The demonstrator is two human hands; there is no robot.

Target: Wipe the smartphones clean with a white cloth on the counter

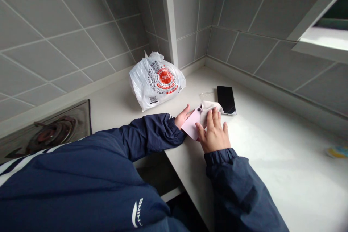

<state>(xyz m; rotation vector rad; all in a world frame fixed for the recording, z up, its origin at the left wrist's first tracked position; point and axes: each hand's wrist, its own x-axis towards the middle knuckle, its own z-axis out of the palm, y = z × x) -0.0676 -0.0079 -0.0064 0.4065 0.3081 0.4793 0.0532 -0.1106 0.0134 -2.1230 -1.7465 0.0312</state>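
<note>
A pink phone (191, 123) rests tilted on my left hand (181, 117), its back with the dark camera lenses facing up. The fingers of that hand pass underneath and are partly hidden, while the thumb sticks out free. Over the upper part of the phone lies a whitish cloth (210, 106), pressed down by the fingers of my right hand (215, 134); its thumb lies by the phone's lower edge. Just beyond the cloth is a black-screened device (226, 98), flat on the counter. A clear, thin plastic piece (207, 95) sits beside it, partly covered by the cloth.
On the white counter (261, 141) a printed white plastic bag (157, 81) stands against the tiled wall. A gas stove (51, 134) is at the left. Something yellow and blue (338, 151) lies at the far right. Below the counter's front edge is an open dark cabinet (159, 174).
</note>
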